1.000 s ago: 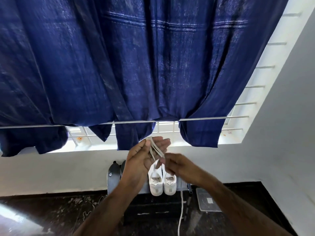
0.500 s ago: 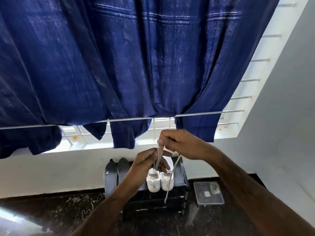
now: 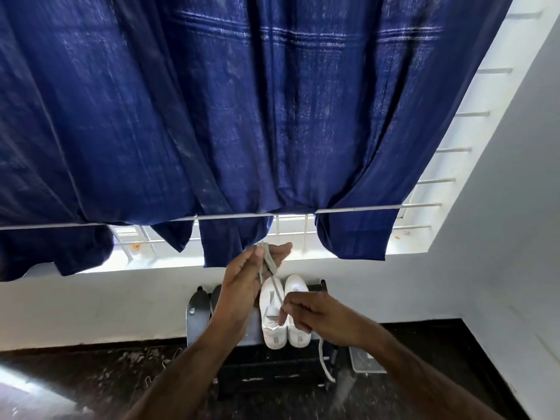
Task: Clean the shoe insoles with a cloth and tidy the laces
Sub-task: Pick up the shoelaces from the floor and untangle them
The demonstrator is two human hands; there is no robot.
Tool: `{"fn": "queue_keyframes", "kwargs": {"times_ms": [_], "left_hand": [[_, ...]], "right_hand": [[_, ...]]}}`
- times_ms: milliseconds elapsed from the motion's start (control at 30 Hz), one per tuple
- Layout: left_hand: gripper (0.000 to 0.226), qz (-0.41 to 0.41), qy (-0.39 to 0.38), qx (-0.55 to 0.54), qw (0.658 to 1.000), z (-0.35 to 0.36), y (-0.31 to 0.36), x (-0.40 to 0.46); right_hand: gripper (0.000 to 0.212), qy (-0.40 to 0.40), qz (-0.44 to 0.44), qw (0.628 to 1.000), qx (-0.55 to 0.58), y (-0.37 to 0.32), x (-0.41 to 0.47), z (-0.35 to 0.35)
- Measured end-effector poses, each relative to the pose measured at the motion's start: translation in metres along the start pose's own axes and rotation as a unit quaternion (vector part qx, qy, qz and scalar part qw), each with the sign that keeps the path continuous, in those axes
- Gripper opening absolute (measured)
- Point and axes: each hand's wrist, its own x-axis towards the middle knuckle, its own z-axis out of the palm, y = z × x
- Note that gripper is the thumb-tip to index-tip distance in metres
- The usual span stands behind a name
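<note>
Winding has carried on since half a second ago: then the right hand was raised above the left with the lace strung between them, now the right hand (image 3: 325,321) has dropped low and to the right, while the left hand (image 3: 248,283) has risen, fingers up near the hem of the blue cloth (image 3: 272,116). Left hand holds the pale lace (image 3: 270,263) looped over its fingers, thumb pressing the strands against them. Right hand pinches the lace lower down between thumb and curled fingers. Between the hands the lace runs taut on a slant, upper end at the left fingers, lower end at the right; its long axis goes from upper left to lower right. A loose tail (image 3: 324,362) hangs below the right hand, roughly vertical, end toward the dark floor (image 3: 91,374). Behind the hands, two white shoes (image 3: 286,310) stand side by side on a dark rack (image 3: 272,374), against the white wall (image 3: 91,298), their long axes running up and down the view. Two dark insoles (image 3: 198,313) lean upright just left of the left wrist. Metal rail (image 3: 363,209) crosses under the cloth.
</note>
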Motion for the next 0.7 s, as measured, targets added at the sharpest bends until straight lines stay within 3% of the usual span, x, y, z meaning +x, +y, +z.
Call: {"fn": "queue_keyframes", "kwargs": {"times_ms": [100,200,367,500,700], "left_hand": [[0.033,0.002,-0.003,0.134,0.991,-0.008,-0.014,0.003],[0.033,-0.037,-0.040,0.162,0.985,-0.006,-0.022,-0.002],[0.045,-0.055,-0.110,0.083,0.989,0.004,-0.021,-0.005],[0.042,-0.053,-0.102,-0.018,0.993,0.011,-0.003,0.002],[0.037,-0.045,-0.054,-0.090,0.993,0.000,-0.004,0.016]], "right_hand": [[0.028,-0.021,-0.001,0.999,-0.031,-0.010,-0.001,-0.010],[0.027,0.011,-0.030,0.999,-0.027,-0.029,0.005,-0.035],[0.025,0.089,-0.051,0.995,0.004,-0.035,0.028,-0.069],[0.026,0.133,-0.029,0.987,0.083,-0.019,0.040,-0.057],[0.023,0.056,0.017,0.992,0.108,0.008,0.035,-0.004]]}}
